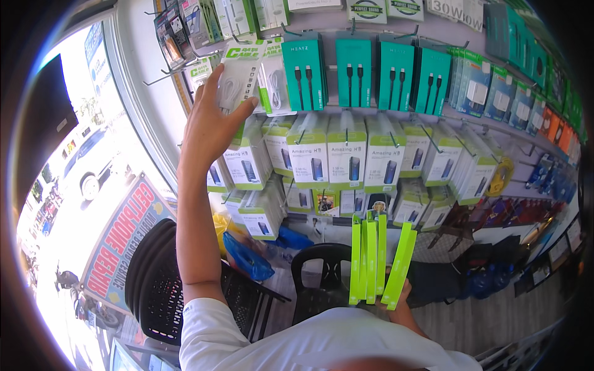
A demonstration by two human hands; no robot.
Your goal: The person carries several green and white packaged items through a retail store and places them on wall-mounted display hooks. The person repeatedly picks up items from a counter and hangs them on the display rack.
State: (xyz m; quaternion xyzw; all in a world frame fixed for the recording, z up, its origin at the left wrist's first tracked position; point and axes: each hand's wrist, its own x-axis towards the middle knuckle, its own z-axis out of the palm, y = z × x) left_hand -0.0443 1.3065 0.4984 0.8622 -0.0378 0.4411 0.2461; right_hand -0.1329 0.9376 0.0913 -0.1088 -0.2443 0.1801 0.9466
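My left hand (211, 123) is raised to the wall display with its thumb and fingers at the two sides of a white-and-green data cable package (239, 76). A coiled white cable shows through its clear front. Just behind and to the right hangs a similar cable package (275, 81). Low in front of my body, my right hand (404, 293) holds several slim lime-green boxes (370, 262), seen edge-on. One box (400, 264) leans apart from the others. Most of the right hand is hidden behind them.
Teal Heatz cable boxes (304, 72) hang right of the cable packages. Below are rows of screen protector packs (347, 157) on metal hooks (158, 79) that stick out. A black plastic chair (320, 273) stands under the display; stacked black chairs (155, 278) and a repair sign (127, 246) are at left.
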